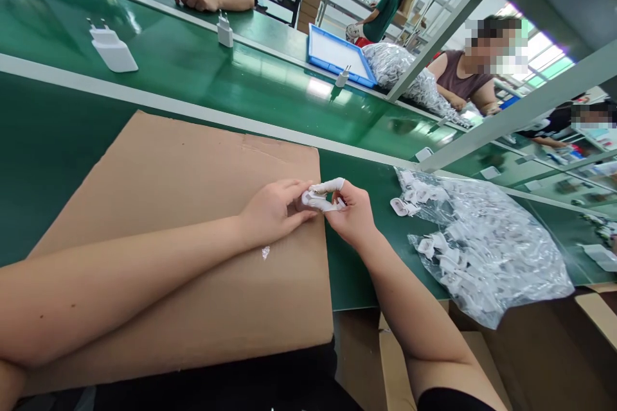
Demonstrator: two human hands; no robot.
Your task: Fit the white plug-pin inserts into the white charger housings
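Over the right edge of a brown cardboard sheet (202, 173), my two hands meet at a small white plastic part (308, 198), which looks like a charger piece. My left hand (270, 210) is closed, with its fingers and thumb gripping the part from the left. From the right, my right hand (354, 213) pinches it; white coverings wrap its thumb and forefinger. My fingers hide much of the part. To the right of my right hand, a clear plastic bag (511, 237) lies with many white plastic parts (450, 250) spilling from its mouth.
Beyond the cardboard, a green conveyor belt (178, 70) carries white plug chargers (113, 51), some standing prongs up. A metal post (443, 38) slants at the right. Below the bag is an open cardboard box (540, 347). Across the belt are a blue tray (344, 54) and co-workers.
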